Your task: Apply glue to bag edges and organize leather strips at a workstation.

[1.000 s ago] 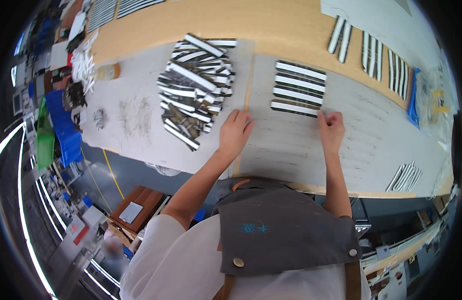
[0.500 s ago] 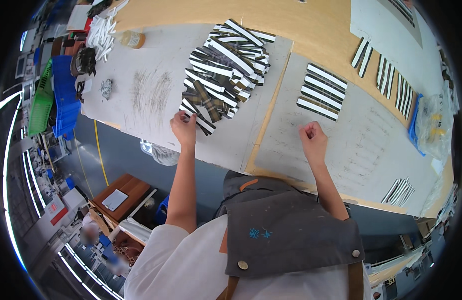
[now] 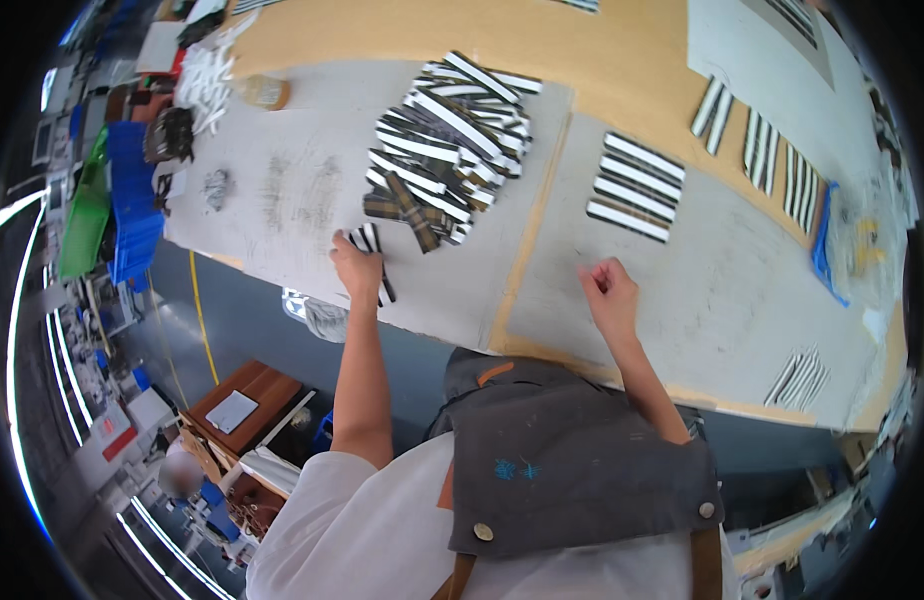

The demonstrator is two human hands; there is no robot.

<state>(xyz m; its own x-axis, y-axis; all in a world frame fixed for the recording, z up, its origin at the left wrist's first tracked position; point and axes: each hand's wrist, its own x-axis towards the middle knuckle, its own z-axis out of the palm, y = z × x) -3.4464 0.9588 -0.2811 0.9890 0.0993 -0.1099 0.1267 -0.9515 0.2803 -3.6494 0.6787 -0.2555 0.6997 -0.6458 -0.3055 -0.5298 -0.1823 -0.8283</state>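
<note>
My left hand (image 3: 357, 266) is closed on black-and-white fabric strips (image 3: 385, 285) near the table's front edge; its fingers partly cover them. Just beyond lies a loose heap of fabric strips (image 3: 447, 140), white, black and brown plaid, crossing each other. A plaid strip (image 3: 414, 212) sticks out on the heap's near side. My right hand (image 3: 612, 295) hovers over the right-hand board, fingers curled together; whatever they may hold is hidden. Beyond it, several strips lie side by side in a neat row (image 3: 637, 187), white bands facing up.
More striped strips lie in small groups along the right edge, one group (image 3: 762, 152) among them. Thin strips (image 3: 798, 378) rest at the near right. A jar (image 3: 267, 92) and white strips (image 3: 204, 82) stand far left. Clear plastic (image 3: 862, 245) hangs over the right side.
My left hand has drawn the held strips away from the heap, left and toward the front edge, turning them. My right hand has shifted slightly left and nearer, still curled.
</note>
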